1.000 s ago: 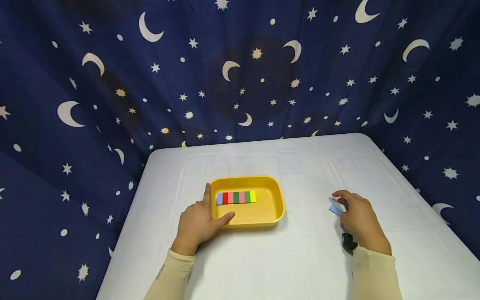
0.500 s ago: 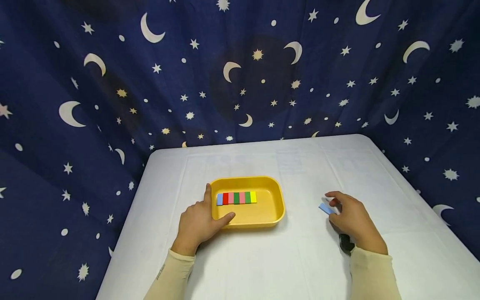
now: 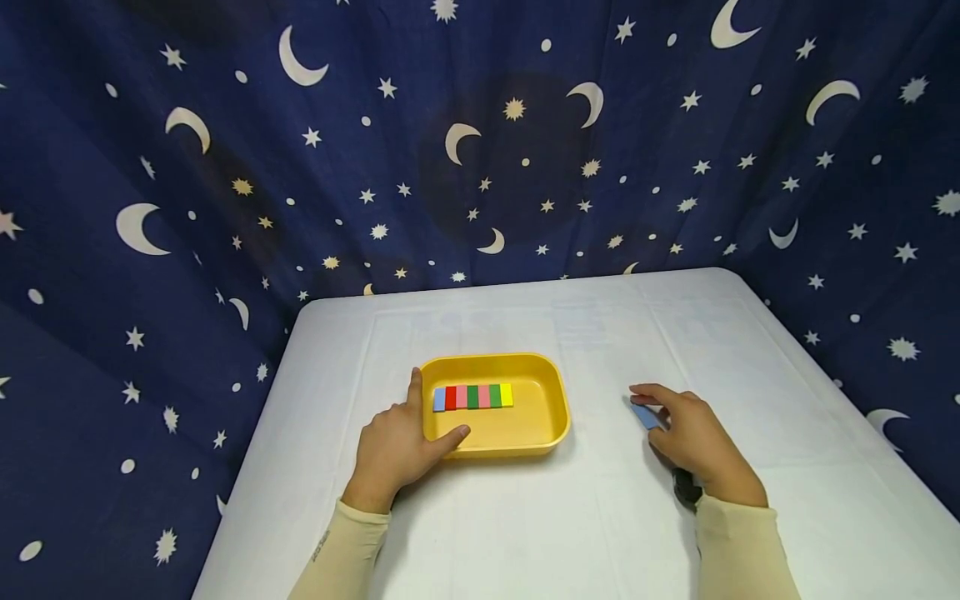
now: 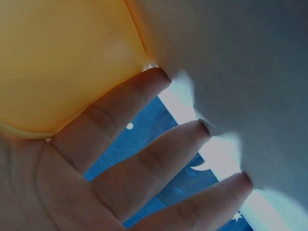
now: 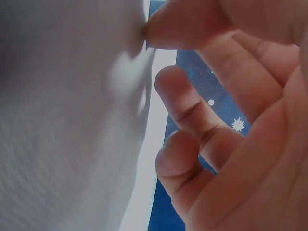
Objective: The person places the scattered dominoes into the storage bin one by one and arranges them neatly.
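A yellow tray [image 3: 525,433] sits on the white table. Inside it a row of small flat tiles [image 3: 472,396] runs left to right: blue, red, pink, green, pink, green, yellow. My left hand [image 3: 397,442] lies against the tray's left end, index finger along the rim and thumb over the near edge. In the left wrist view its other fingers [image 4: 149,161] stretch straight, tips down at the table. To the right of the tray, my right hand [image 3: 697,433] holds a light blue tile [image 3: 647,415] between thumb and fingers, low over the cloth; part of the tile is hidden.
The white tablecloth [image 3: 510,533] spreads all around the tray. A dark blue curtain [image 3: 480,167] with moons and stars surrounds the table at the back and sides. A black wrist device [image 3: 686,487] sits under the right wrist.
My right hand has moved left toward the tray, and the blue tile has come along with it, now more tilted. The left hand and tray have stayed in place.
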Motion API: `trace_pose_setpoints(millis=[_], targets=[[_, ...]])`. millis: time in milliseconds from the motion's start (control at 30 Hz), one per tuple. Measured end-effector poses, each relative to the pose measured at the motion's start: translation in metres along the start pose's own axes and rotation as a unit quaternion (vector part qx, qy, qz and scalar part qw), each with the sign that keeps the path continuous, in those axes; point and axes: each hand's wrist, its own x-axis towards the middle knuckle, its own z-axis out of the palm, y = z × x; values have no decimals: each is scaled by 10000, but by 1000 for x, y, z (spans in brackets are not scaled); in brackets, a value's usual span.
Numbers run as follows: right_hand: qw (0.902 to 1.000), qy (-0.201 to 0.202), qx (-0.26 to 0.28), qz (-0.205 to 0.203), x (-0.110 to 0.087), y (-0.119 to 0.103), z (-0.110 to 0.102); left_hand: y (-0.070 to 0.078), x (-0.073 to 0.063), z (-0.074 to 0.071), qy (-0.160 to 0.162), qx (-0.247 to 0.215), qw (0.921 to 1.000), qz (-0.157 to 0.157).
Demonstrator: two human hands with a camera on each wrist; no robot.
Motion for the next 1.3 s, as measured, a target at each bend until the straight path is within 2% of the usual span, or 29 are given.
trace_pose_setpoints(millis=[233, 500, 1133, 1300], targets=[[9999, 117, 15, -11, 0, 2, 1, -1, 0, 0, -22, 7, 10000, -14], [9999, 70, 82, 97, -2, 2, 4, -1, 0, 1, -49, 1, 10000, -32], [9992, 380, 128, -8, -1, 0, 4, 0, 0, -2, -83, -29, 10000, -20], [9994, 339, 75, 19, 2, -1, 4, 1, 0, -1, -62, -32, 10000, -17]])
